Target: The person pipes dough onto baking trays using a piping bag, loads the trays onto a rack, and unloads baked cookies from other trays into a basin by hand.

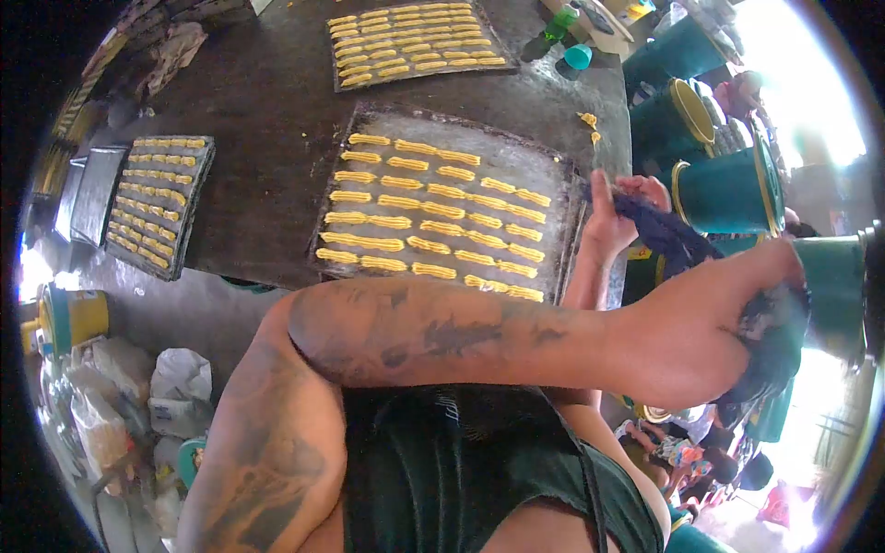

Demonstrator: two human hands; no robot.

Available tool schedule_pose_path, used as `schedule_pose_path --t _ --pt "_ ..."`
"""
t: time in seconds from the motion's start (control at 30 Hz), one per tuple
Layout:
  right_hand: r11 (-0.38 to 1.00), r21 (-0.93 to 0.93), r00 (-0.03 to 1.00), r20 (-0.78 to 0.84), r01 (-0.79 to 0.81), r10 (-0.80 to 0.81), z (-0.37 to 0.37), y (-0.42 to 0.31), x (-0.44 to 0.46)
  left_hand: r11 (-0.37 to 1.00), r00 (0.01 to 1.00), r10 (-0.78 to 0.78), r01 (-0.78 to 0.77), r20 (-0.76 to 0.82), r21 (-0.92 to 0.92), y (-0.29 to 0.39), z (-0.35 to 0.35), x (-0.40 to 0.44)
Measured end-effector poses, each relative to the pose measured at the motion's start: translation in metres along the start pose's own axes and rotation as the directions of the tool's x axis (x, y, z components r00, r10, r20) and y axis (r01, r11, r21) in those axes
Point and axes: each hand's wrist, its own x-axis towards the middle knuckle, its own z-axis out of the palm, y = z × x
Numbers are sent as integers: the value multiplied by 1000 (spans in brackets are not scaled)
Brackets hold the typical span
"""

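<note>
"So, where do the hands sit?"

"The left hand (pixel 733 323) is out at 3 o'clock, clamped around a bunched part of a dark cloth (pixel 666 232). Its fingertips are hard to make out."

"And the right hand (pixel 619 219)?"

"At 2 o'clock, beyond the left forearm (pixel 479 334), touching the cloth's other end. Some fingers are curled, but I cannot tell how tightly they close. The cloth's middle slips behind the left wrist."

"What lies nearest?"

"The near tray (pixel 516 152), toward 12 o'clock on the worktop (pixel 267 138). It carries rows of ridged yellow strips (pixel 398 201); the forearm cuts off its lower edge. Yellow scraps (pixel 592 125) lie on bare worktop at 1 o'clock."

"Further out?"

"The far tray (pixel 510 66) at 12, cropped at the top, and the side tray (pixel 186 238) toward 10, both with strips too. A green cup (pixel 577 57) and bottle (pixel 560 22) stand at 1, green buckets (pixel 728 195) between 2 and 3."

"Anything murky?"

"Plastic bags (pixel 180 385) at 8, contents unclear, and people (pixel 696 456) at 4, small, partly hidden. Glare washes out the right edge."
</note>
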Motion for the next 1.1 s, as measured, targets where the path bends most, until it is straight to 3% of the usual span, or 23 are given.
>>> schedule_pose_path --t 0.1,0.2,0.23,0.27,0.33,0.43,0.57,0.63,0.7,0.77,0.8,0.97,1.1 --pt "966 219 991 51 -135 127 -23 40 0 997 996 39 -34 75 -67 -32 -2 6" --pt "774 480 907 144 -414 395 -40 70 17 989 984 -134 125 117 84 -49 -11 6" --pt "656 587 863 162 -474 479 -32 73 23 958 991 -106 81 78 274 -52 -16 6" --pt "586 620 832 214 -521 512 -25 87 25 890 996 -72 44 44 454 -54 -21 4" --pt "433 667 759 323 -607 566 -6 119 23 797 999 -39 45 -23 603 -63 -31 1" --pt "363 576 660 467 -732 589 33 136 1 768 992 -41 108 -121 631 -64 -47 -1" --pt "552 386 673 471 -739 571 71 126 -27 744 965 71 119 -254 658 -71 -57 -2" --pt "750 260 760 464 -608 455 75 147 -37 748 948 66 158 -310 644 -72 -60 -3" --pt "926 54 836 452 -373 310 60 165 -33 727 950 32 190 -310 660 -67 -62 -3" --pt "666 164 662 420 -728 620 46 145 -14 782 944 -51 240 -325 575 -64 -59 -4" --pt "627 192 642 412 -755 647 40 145 -9 800 944 -70 247 -323 547 -65 -57 -6" --pt "759 149 734 426 -634 529 22 147 1 808 956 -67 221 -286 546 -66 -53 -6" --pt "842 3 773 400 -539 493 11 127 10 730 971 14 154 -240 666 -69 -50 -6"
